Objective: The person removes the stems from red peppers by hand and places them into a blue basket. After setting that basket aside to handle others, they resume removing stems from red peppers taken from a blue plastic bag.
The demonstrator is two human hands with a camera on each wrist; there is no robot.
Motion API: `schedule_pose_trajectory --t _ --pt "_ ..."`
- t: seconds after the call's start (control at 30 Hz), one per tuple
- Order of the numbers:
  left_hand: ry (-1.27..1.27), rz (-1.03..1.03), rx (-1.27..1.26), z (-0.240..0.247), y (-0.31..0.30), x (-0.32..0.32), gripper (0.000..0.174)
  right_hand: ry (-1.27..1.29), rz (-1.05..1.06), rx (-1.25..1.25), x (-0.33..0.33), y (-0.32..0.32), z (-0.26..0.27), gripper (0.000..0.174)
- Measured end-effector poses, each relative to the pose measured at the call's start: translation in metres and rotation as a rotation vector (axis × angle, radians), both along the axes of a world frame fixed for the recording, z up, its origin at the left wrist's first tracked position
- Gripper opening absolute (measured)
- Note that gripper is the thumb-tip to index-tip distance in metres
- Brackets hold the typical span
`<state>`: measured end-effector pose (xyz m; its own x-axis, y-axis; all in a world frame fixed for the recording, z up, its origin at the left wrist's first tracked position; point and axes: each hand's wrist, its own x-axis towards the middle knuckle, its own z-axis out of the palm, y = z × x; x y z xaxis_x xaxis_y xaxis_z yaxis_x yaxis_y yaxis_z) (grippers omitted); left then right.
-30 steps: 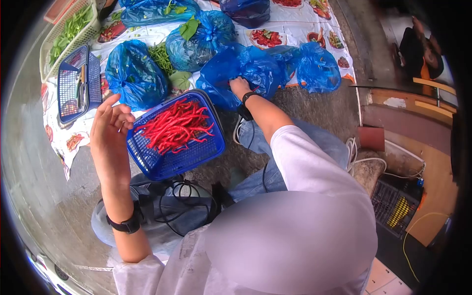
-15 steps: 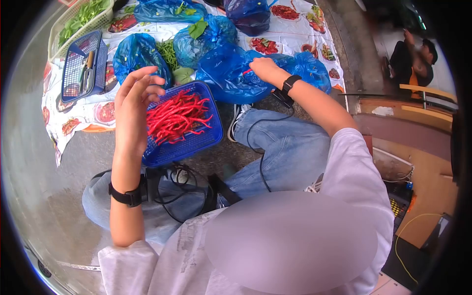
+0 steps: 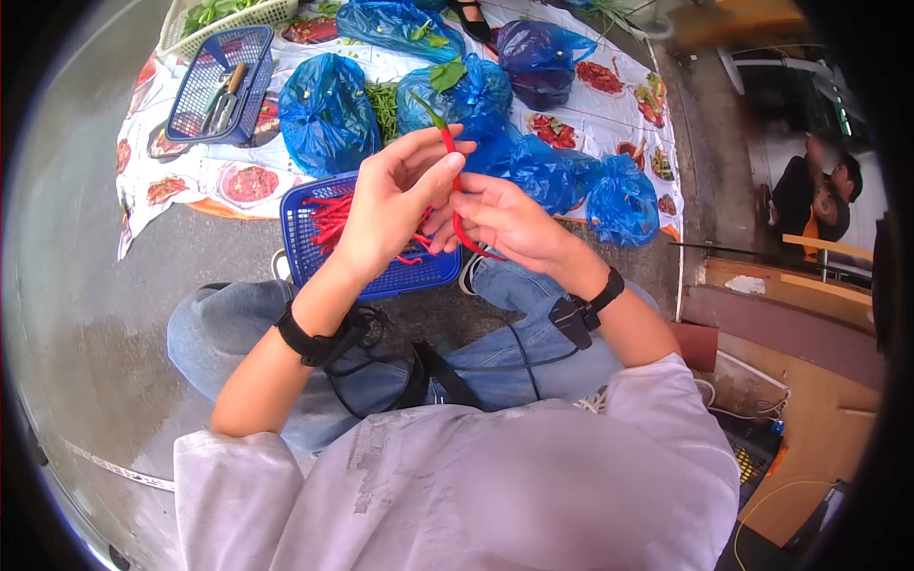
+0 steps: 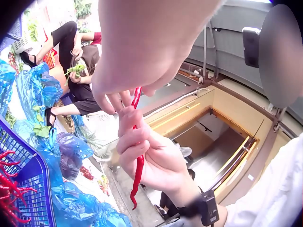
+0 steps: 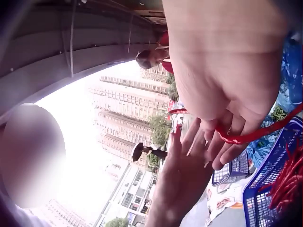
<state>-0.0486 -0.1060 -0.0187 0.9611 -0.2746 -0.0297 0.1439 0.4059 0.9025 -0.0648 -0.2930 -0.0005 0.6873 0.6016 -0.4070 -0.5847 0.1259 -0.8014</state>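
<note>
Both hands hold one long red chili pepper [image 3: 449,143] with a green stem, raised over the blue basket in the head view. My left hand [image 3: 395,195] pinches it near the stem end, between thumb and fingers. Lower down, my right hand [image 3: 509,224] grips the chili, and its curved tip sticks out beneath the fingers. The left wrist view shows the right hand [image 4: 151,156] curled round the chili [image 4: 137,177]. Below the hands, the blue mesh basket [image 3: 300,243] contains a heap of red chilies [image 3: 328,221], partly hidden by the left hand.
Several tied blue plastic bags [image 3: 328,114] lie on a food-printed sheet [image 3: 205,181] in front. A second blue basket [image 3: 186,109] holds scissors-like tools [image 3: 227,100]. Behind it stands a cream basket [image 3: 276,11] of greens. Another person [image 3: 819,190] is at the right.
My right hand has come away from the blue bag with a chili, moving left to the middle. The left hand has moved right to meet it, and both now hold the chili.
</note>
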Motion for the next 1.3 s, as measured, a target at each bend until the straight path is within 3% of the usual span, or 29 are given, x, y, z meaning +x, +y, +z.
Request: schedule_pose_trajectory --t 0.07,0.13,0.17,0.2,0.27,0.3,0.33,0.4,0.47,0.53,0.67,0.73,0.8,0.87,0.93,1.0,1.07,1.13,1.3 --pt "0.030 -0.010 -0.027 0.002 0.007 -0.002 0.030 0.026 0.019 0.021 -0.010 0.011 -0.005 0.030" --pt "0.051 0.018 0.215 0.007 0.011 -0.004 0.023 -0.067 0.039 -0.109 -0.014 0.012 -0.013 0.029" --pt "-0.029 0.110 0.350 0.003 0.010 -0.005 0.020 -0.192 -0.157 -0.215 -0.018 0.016 -0.021 0.025" --pt "-0.030 0.102 0.345 0.002 0.009 -0.005 0.020 -0.191 -0.165 -0.221 -0.017 0.011 -0.012 0.025" --pt "-0.525 0.308 0.721 0.001 0.009 -0.006 0.015 -1.094 -0.233 -0.798 -0.015 0.000 0.013 0.026" --pt "-0.580 0.283 0.779 0.003 0.009 -0.006 0.017 -1.314 -0.330 -0.736 -0.015 -0.003 0.010 0.025" --pt "-0.573 0.281 0.775 0.005 0.009 -0.007 0.017 -1.308 -0.325 -0.741 -0.013 0.000 0.018 0.025" --pt "-0.618 0.188 0.903 0.006 0.007 -0.011 0.024 -1.776 -0.253 -1.128 -0.007 0.011 0.038 0.024" --pt "-0.631 0.156 0.920 0.002 0.003 -0.014 0.024 -1.703 -0.253 -1.149 0.003 0.005 0.029 0.021" --pt "-0.649 0.122 0.932 0.001 0.000 -0.016 0.020 -1.637 -0.126 -1.040 0.010 -0.007 0.019 0.018" --pt "-0.652 0.080 0.978 0.008 0.001 -0.018 0.016 -1.424 -0.118 -0.911 0.005 -0.012 0.015 0.011" --pt "-0.838 0.164 0.926 0.003 0.000 -0.015 0.015 -1.375 -0.127 -0.864 0.005 -0.013 0.016 0.010" --pt "-0.858 0.152 0.931 0.004 0.001 -0.017 0.017 -1.328 -0.137 -0.818 0.005 -0.013 0.022 0.010" --pt "-0.881 0.140 0.938 0.004 0.002 -0.016 0.019 -0.999 -0.082 -0.786 0.002 -0.015 0.032 0.011" --pt "-1.013 0.161 0.895 0.004 0.004 -0.015 0.022 -0.888 -0.102 -0.742 0.001 -0.016 0.030 0.012" --pt "-0.989 0.129 0.850 0.003 0.004 -0.015 0.022 -0.778 -0.120 -0.700 0.000 -0.019 0.031 0.013" --pt "-0.962 0.101 0.807 0.004 0.004 -0.014 0.022 -0.474 -0.103 -0.578 -0.001 -0.020 0.036 0.012" --pt "-0.850 0.111 0.651 0.006 0.003 -0.014 0.019 -0.461 -0.128 -0.511 -0.001 -0.022 0.034 0.013" --pt "-0.779 0.140 0.590 0.013 0.002 -0.015 0.014 -0.428 -0.174 -0.382 -0.002 -0.024 0.033 0.013"
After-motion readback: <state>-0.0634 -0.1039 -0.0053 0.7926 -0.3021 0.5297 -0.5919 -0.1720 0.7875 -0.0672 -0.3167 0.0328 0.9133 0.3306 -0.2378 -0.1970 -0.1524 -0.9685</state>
